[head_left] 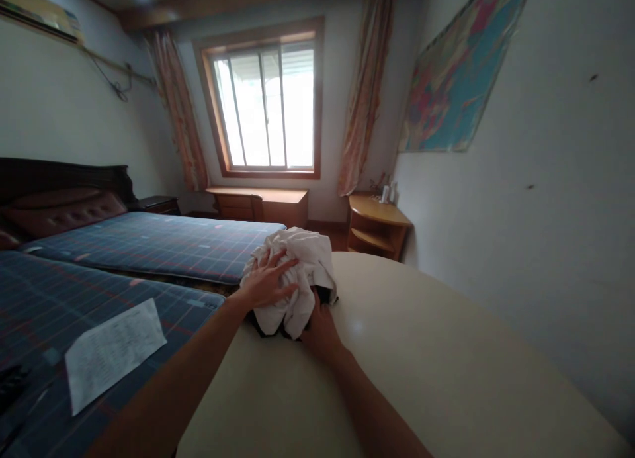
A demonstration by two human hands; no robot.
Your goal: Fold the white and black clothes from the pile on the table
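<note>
A crumpled bundle of clothes [310, 253], white outside with black cloth showing at its lower edges, sits on the near-left part of a cream round-edged table [397, 352]. My left hand [268, 282] lies on the bundle's left side with its fingers spread over the white fabric. At the lower right edge, my right hand [320, 329] grips the bundle beside a dark gap. Most of the right fingers are tucked into or under the cloth and hidden.
Left of the table are two plaid-covered mattresses [163, 243], with a sheet of paper [116, 352] on the nearer one. Beyond the table stand a low wooden desk [282, 203] under the window and a corner shelf [380, 213]. A wall [546, 246] runs along the right.
</note>
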